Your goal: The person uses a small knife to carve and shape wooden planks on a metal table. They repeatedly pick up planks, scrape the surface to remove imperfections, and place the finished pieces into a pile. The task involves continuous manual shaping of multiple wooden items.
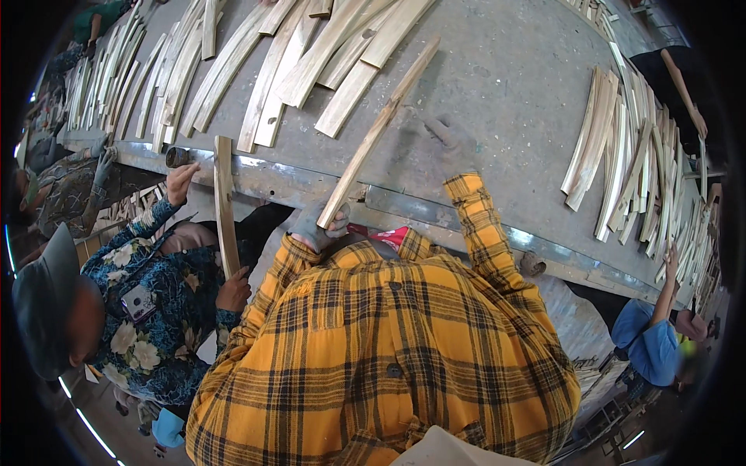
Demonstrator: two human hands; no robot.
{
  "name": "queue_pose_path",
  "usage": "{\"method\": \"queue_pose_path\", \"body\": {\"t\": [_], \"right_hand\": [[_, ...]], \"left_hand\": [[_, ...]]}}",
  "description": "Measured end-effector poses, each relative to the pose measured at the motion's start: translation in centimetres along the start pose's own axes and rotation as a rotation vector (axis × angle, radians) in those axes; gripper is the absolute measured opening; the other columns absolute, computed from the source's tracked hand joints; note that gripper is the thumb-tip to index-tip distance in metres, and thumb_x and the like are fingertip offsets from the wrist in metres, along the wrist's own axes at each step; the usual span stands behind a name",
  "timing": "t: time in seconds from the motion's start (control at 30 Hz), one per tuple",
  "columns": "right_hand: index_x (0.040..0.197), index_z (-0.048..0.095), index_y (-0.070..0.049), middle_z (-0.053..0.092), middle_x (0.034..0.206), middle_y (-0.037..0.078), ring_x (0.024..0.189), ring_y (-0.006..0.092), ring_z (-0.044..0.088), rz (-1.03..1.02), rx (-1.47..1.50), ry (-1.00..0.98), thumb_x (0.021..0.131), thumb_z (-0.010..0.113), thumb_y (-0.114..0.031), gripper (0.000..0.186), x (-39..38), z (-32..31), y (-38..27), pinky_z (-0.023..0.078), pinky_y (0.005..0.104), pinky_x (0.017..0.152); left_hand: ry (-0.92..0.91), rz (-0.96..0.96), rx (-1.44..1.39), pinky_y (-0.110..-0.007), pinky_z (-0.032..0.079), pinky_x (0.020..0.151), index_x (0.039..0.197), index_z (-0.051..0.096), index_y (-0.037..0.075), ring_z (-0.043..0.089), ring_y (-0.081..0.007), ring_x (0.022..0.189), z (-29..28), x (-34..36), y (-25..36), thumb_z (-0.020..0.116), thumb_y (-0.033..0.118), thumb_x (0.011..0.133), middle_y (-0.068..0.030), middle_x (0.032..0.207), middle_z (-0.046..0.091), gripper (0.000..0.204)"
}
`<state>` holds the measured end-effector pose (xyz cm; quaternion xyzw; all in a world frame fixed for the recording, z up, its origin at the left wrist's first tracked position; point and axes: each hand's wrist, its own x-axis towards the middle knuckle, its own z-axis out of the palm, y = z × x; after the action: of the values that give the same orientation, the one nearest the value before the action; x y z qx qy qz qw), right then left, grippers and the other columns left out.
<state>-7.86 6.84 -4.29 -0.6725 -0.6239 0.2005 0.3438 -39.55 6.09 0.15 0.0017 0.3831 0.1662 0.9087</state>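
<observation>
Grey surface is strewn with wooden slats, and one long slat is gripped at its near end by the gloved left hand, fingers clenched, while the right hand is pressed flat, released, seemingly mid-positioning.

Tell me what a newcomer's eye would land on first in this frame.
The yellow plaid shirt fills the lower middle. Above it, the left hand, in a grey glove, has its grip on the near end of a long wooden slat that slants up across the grey table, while the gloved right hand rests on the tabletop. Rows of pale curved slats cover the table's far and right parts.
</observation>
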Motion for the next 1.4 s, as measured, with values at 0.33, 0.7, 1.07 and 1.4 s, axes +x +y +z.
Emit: {"method": "queue_pose_path", "body": {"t": [0.33, 0.7, 1.07, 1.4], "right_hand": [[0.118, 0.066, -0.02, 0.066, 0.091, 0.004, 0.081, 0.0176, 0.064, 0.076, 0.197, -0.012, 0.082, 0.061, 0.0, 0.041, 0.8, 0.5, -1.9, 0.05, 0.0251, 0.073], [0.116, 0.068, -0.018, 0.063, 0.084, 0.002, 0.08, 0.0121, 0.06, 0.159, 0.26, 0.218, 0.081, 0.061, 0.004, 0.041, 0.4, 3.6, 0.6, 0.048, 0.0227, 0.073], [0.118, 0.066, -0.017, 0.068, 0.097, 0.003, 0.088, 0.0122, 0.064, 0.203, 0.152, 0.069, 0.085, 0.06, 0.0, 0.038, 0.6, 1.8, -1.3, 0.05, 0.0261, 0.076], [0.11, 0.07, -0.012, 0.069, 0.104, 0.002, 0.093, 0.0103, 0.062, 0.309, 0.696, 0.295, 0.087, 0.061, -0.003, 0.026, 1.8, 4.3, -1.9, 0.049, 0.0212, 0.081]], "left_hand": [[0.114, 0.026, 0.157, -0.021, 0.031, 0.038, 0.109, 0.048, 0.003, 0.037, -0.0092, 0.043, 0.2, -0.1, 1.1, 0.036, 0.019, 0.097, -0.0026, 0.065, 0.046, 0.023], [0.112, -0.01, 0.056, -0.021, 0.031, 0.038, 0.111, 0.047, 0.002, 0.037, -0.009, 0.043, 2.3, -0.7, 1.7, 0.034, 0.014, 0.095, -0.0033, 0.064, 0.046, 0.024], [0.152, -0.035, 0.079, -0.022, 0.034, 0.039, 0.112, 0.047, 0.004, 0.037, -0.0097, 0.043, 2.6, -0.7, 1.9, 0.036, 0.016, 0.095, -0.0038, 0.064, 0.046, 0.024], [-0.113, -0.13, -0.112, -0.021, 0.034, 0.042, 0.12, 0.046, 0.006, 0.041, -0.0096, 0.049, 1.8, -0.9, 2.0, 0.035, 0.022, 0.1, -0.0047, 0.072, 0.045, 0.028]]}}
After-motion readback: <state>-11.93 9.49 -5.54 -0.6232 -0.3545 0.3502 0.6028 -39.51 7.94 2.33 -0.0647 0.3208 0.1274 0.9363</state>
